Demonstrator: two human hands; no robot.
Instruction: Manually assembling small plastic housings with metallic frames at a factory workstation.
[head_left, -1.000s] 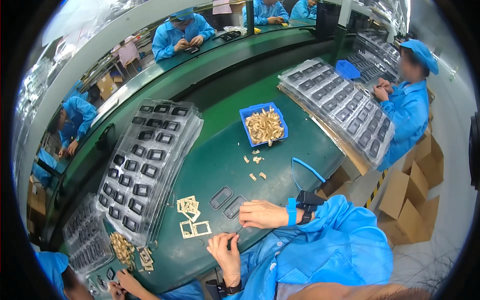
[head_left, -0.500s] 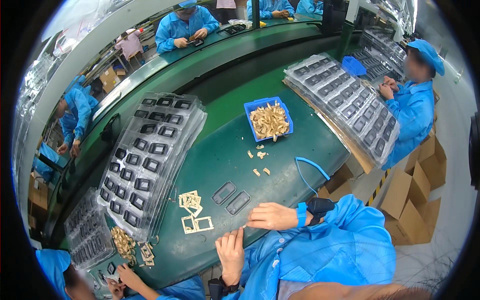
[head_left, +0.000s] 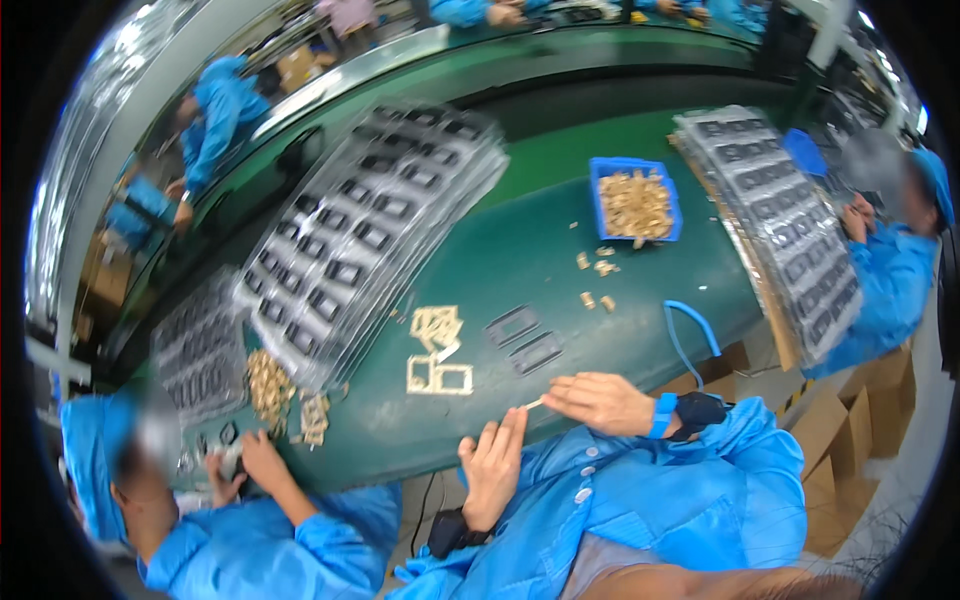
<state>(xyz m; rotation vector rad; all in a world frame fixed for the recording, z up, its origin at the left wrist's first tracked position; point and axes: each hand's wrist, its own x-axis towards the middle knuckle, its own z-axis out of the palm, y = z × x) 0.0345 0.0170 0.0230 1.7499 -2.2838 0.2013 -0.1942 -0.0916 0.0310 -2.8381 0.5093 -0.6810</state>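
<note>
A small pale strip (head_left: 535,404) bridges the fingertips of my two hands at the near edge of the green table. My left hand (head_left: 490,462) pinches one end, its fingers pointing up and away. From the right, my right hand (head_left: 602,402) comes in with its fingers closed on the other end. Just beyond lie two dark rectangular frames, the left one (head_left: 512,326) and the right one (head_left: 538,352), side by side. Thin cream frames (head_left: 453,379) lie to the left, with a loose pile of similar pieces (head_left: 435,326) behind them.
A blue bin (head_left: 675,232) full of tan curled pieces stands farther back, a few loose pieces before it. Stacked clear trays of black frames (head_left: 375,235) fill the left; another stack (head_left: 775,215) is at right. A blue coiled cord (head_left: 692,318) hangs nearby. Co-workers sit on both sides.
The whole view has swung, so the table and its things sit farther right in the picture. My hands remain together, and more of the strip shows between them.
</note>
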